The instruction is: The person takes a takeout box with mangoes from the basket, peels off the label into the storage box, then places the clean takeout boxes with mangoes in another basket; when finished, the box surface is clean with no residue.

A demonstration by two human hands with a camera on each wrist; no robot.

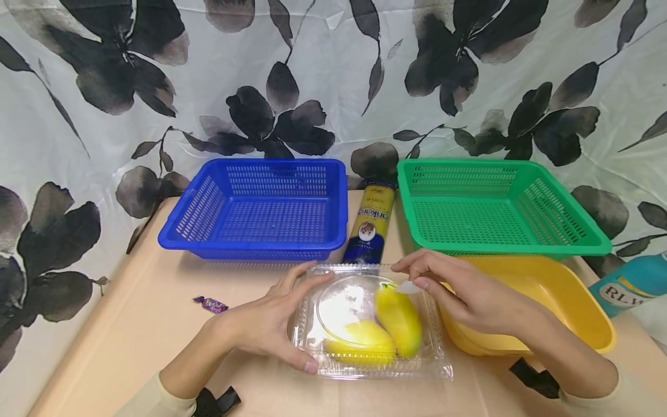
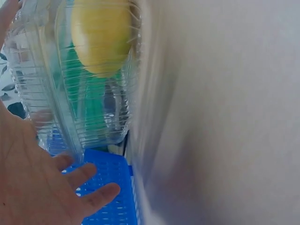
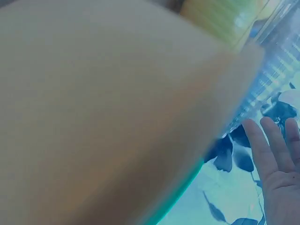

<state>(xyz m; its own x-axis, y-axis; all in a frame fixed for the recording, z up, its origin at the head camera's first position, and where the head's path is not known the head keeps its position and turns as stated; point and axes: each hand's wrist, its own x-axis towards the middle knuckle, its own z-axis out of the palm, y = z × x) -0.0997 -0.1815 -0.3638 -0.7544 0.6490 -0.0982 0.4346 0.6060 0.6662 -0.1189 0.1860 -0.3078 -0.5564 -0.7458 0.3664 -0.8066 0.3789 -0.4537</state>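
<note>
Plastic box [image 1: 417,373], head view: clear, it seems to sit on the table [image 1: 125,324], just left of the yellow tray [image 1: 557,284]; two yellow mangoes [image 1: 398,321] lie inside.
Left hand [image 1: 268,321], head view: spread wide along the box's left side, thumb near the front edge, fingers toward the back, probably to steady the light plastic.
Right hand [image 1: 464,286], head view: narrow, thumb and forefinger close together at the far right corner; whether they pinch or only press there, I cannot tell.
Baskets, head view: blue basket [image 1: 260,250] and green basket [image 1: 500,249] stand behind, seemingly leaving both hands working room in front.
Splayed fingers, left wrist view: straight, beside the box's ridged wall.
Extended fingers, right wrist view: three near the box; a blurred tan surface [image 3: 117,93] fills much of the rest.
</note>
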